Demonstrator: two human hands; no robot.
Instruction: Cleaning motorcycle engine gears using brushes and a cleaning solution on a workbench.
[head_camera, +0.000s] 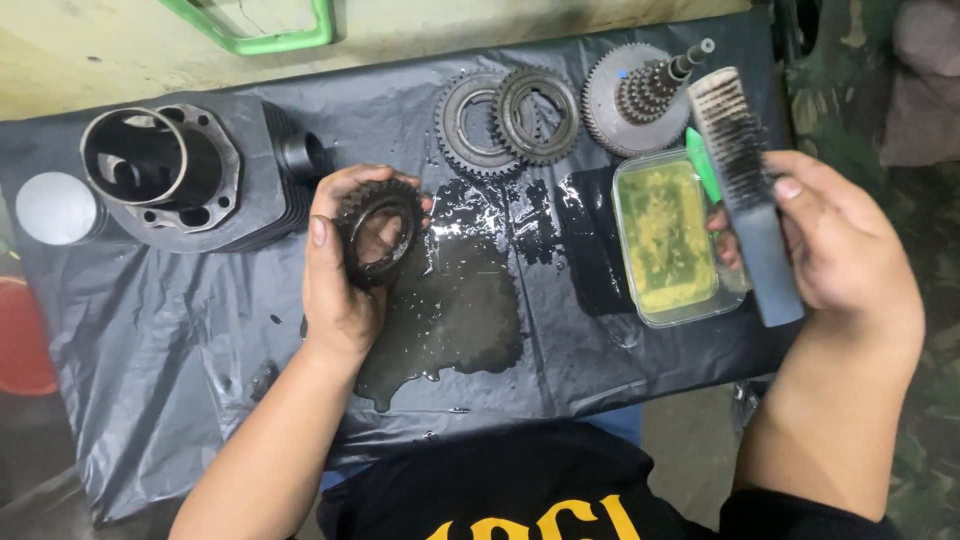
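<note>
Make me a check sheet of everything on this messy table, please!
Surface: black plastic sheet with a wet dark puddle.
Job's things: dark toothed metal gear in left hand; grey wire brush in right hand.
Clutter: two flat ring gears, a gear cluster on a shaft, black finned engine cylinder, silver round piston, clear tub of yellowish liquid.
Grippers: both hands closed on their things.
Cables: nothing seen.
Surroundings: green frame, red object at left.
</note>
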